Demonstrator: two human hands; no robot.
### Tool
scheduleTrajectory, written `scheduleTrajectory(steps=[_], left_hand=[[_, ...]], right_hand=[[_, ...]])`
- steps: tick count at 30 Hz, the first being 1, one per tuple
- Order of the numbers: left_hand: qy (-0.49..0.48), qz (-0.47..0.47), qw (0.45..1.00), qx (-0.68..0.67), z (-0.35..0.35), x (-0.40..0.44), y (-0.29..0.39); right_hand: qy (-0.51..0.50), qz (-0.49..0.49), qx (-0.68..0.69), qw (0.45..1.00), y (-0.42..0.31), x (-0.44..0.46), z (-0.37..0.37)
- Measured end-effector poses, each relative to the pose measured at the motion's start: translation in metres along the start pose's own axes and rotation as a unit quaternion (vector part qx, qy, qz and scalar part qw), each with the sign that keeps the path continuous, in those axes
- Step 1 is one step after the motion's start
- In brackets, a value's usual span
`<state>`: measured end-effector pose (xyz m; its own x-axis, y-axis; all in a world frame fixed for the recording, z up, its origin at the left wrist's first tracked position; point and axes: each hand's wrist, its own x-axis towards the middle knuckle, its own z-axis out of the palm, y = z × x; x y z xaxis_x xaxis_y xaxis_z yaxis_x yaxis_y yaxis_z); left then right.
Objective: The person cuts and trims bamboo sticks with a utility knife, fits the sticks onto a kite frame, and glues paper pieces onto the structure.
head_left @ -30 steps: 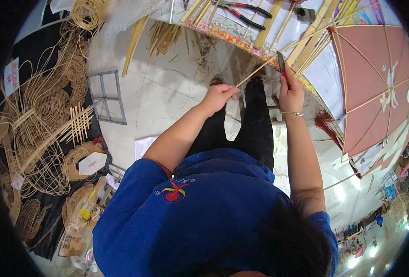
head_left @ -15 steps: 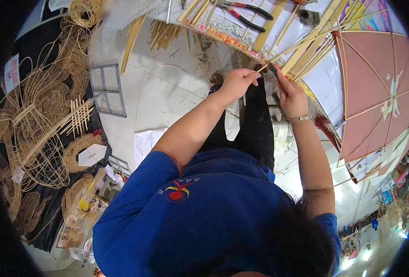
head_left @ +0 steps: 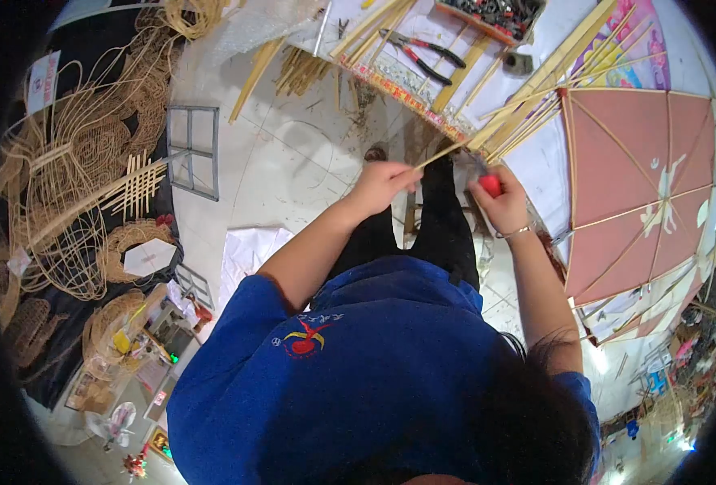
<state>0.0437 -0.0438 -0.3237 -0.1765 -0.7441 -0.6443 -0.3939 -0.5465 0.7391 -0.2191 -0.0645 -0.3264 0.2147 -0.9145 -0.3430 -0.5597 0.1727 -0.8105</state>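
Observation:
My left hand [head_left: 384, 187] is closed in a pinch on a thin bamboo strip [head_left: 440, 155], which slants up to the right towards the table edge. To the right, my right hand [head_left: 505, 206] grips a tool with a red handle [head_left: 490, 186]. Its dark tip is blurred, so I cannot make out its exact kind. The tool is close to the strip's far end; whether they touch is unclear. Above both hands, cutting pliers [head_left: 427, 56] with red and black handles lie on the table. Several bamboo strips [head_left: 528, 109] stick out past the table's edge above my right hand.
A tray of small dark parts [head_left: 495, 18] stands at the table's back. On the right is a pink panel with bamboo ribs [head_left: 617, 186]. Woven wicker pieces [head_left: 75, 218] fill the left side, beside a grey metal frame [head_left: 193, 153]. White cloth [head_left: 249, 250] lies on the floor.
My left hand has drawn back down and left with the strip, away from the right hand. My right hand has lowered slightly and turned, so the red handle shows. The whole view has shifted a little.

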Motion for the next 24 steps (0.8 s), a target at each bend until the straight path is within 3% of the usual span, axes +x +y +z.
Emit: scheduleTrajectory(steps=[1, 2, 4, 7, 11, 14, 17, 19, 22, 24], left_hand=[[0.01, 0.02, 1.0, 0.005, -0.008, -0.017, 0.002], [0.028, 0.025, 0.999, 0.01, -0.016, -0.035, 0.01], [0.063, 0.035, 0.997, 0.02, -0.03, -0.072, 0.029], [0.073, 0.055, 0.992, 0.091, -0.054, -0.11, 0.05], [0.142, 0.257, 0.943, 0.155, -0.09, -0.148, 0.07], [0.225, 0.365, 0.888, 0.166, -0.102, -0.174, 0.142], [0.172, 0.372, 0.909, 0.079, -0.096, -0.178, 0.185], [0.129, 0.359, 0.923, 0.052, -0.098, -0.178, 0.195], [0.184, 0.47, 0.862, 0.038, -0.109, -0.174, 0.184], [0.131, 0.412, 0.901, -0.045, -0.119, -0.191, 0.19]], right_hand=[[0.045, 0.174, 0.195, 0.964, -0.019, 0.001, -0.005], [0.116, 0.134, 0.344, 0.922, -0.018, 0.007, -0.007], [0.162, 0.122, 0.492, 0.847, -0.087, 0.015, -0.032], [0.06, 0.058, 0.56, 0.824, -0.116, 0.02, -0.046], [0.016, -0.006, 0.449, 0.893, -0.163, 0.009, -0.05], [-0.006, -0.031, 0.433, 0.901, -0.23, -0.019, -0.042], [-0.043, -0.07, 0.388, 0.918, -0.265, -0.032, -0.03], [-0.055, -0.041, 0.374, 0.925, -0.288, -0.042, -0.032], [-0.013, -0.068, 0.326, 0.943, -0.314, -0.056, -0.036], [0.015, -0.075, 0.258, 0.963, -0.316, -0.063, -0.043]])
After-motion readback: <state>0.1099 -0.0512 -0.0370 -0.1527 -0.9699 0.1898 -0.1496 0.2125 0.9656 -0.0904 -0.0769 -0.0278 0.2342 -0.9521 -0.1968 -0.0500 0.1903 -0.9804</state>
